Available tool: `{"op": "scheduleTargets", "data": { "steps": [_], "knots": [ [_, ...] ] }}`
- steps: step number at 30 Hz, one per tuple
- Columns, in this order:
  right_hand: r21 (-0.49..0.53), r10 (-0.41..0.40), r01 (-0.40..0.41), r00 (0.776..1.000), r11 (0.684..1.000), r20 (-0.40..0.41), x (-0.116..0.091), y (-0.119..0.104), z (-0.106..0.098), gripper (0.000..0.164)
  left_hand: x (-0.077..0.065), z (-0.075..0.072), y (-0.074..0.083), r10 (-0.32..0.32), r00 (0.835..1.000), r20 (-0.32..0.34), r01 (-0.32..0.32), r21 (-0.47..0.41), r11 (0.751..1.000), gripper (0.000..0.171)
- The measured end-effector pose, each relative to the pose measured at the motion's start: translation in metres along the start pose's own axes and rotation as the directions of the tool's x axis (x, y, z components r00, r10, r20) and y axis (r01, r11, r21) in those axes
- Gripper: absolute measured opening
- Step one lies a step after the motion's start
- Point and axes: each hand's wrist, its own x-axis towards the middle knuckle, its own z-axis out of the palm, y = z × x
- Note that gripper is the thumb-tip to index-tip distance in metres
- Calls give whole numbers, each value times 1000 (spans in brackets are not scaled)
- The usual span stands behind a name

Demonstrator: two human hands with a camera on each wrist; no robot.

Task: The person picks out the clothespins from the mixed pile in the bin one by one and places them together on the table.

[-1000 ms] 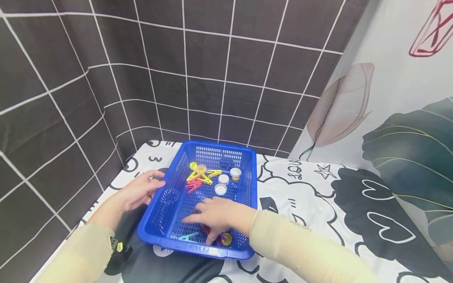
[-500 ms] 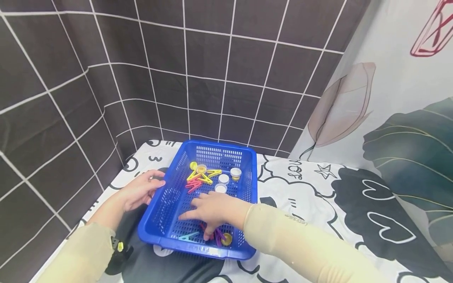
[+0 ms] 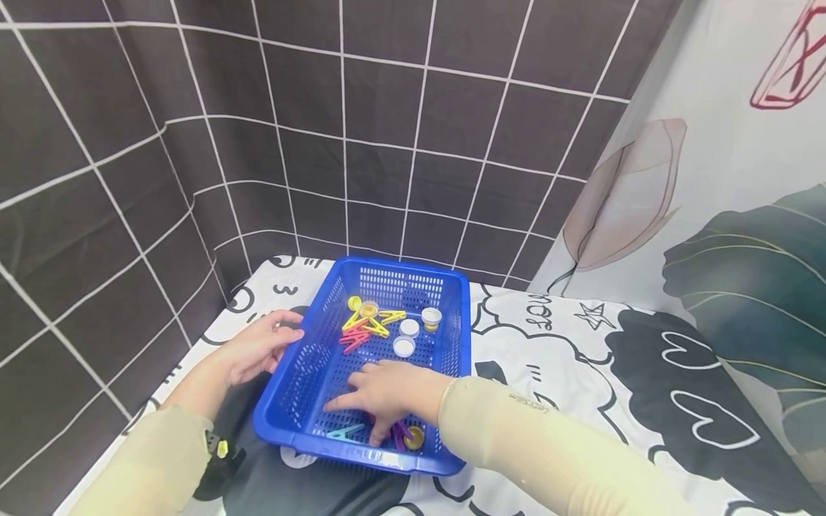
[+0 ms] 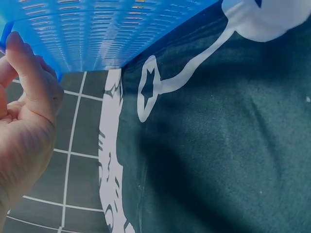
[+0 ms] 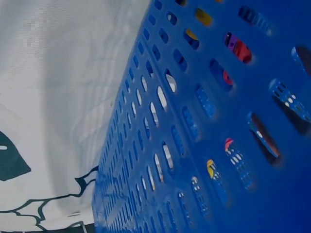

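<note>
My left hand [image 3: 254, 347] grips the left rim of a blue plastic basket [image 3: 342, 449]; in the left wrist view its fingers [image 4: 30, 73] curl at the basket's edge. Inside the near half, my right hand [image 3: 390, 390] reaches down with fingers spread, its thumb low over a red piece mostly hidden beneath it. Purple clothespins [image 3: 401, 433] and a round yellow container [image 3: 414, 438] lie right by that thumb. A teal clothespin [image 3: 345, 431] lies to its left. Slots in the basket wall [image 5: 146, 126] show bits of red, purple and yellow in the right wrist view.
Farther back in the basket are yellow clothespins [image 3: 392, 315], red clothespins [image 3: 355, 338], white round lids [image 3: 404, 347] and a small white-topped jar [image 3: 431, 317]. The basket stands on a patterned cloth [image 3: 542, 351], with a dark grid-patterned wall covering [image 3: 381, 172] behind it.
My right hand has shifted slightly left inside the basket, leaving more of the purple clothespins and yellow container showing. The left hand has stayed on the rim.
</note>
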Motion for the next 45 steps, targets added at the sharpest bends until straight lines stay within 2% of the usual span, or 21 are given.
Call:
{"op": "scheduleTargets", "data": {
  "steps": [19,24,31,45],
  "knots": [
    [28,-12,10,996,1000,83,10,-2,6,82,0,-1,-1,4,1000,-16,-4,-15,1000,54],
    [61,-23,16,994,998,108,13,-4,10,81,-3,0,-2,-6,1000,-2,6,-18,1000,55],
    [83,-26,18,994,996,104,16,-5,12,82,-2,0,-2,5,1000,-2,-5,-26,1000,54],
    [213,-44,9,987,977,157,19,-2,13,80,-1,0,-4,4,1000,-7,-4,-19,1000,53]
  ]
}}
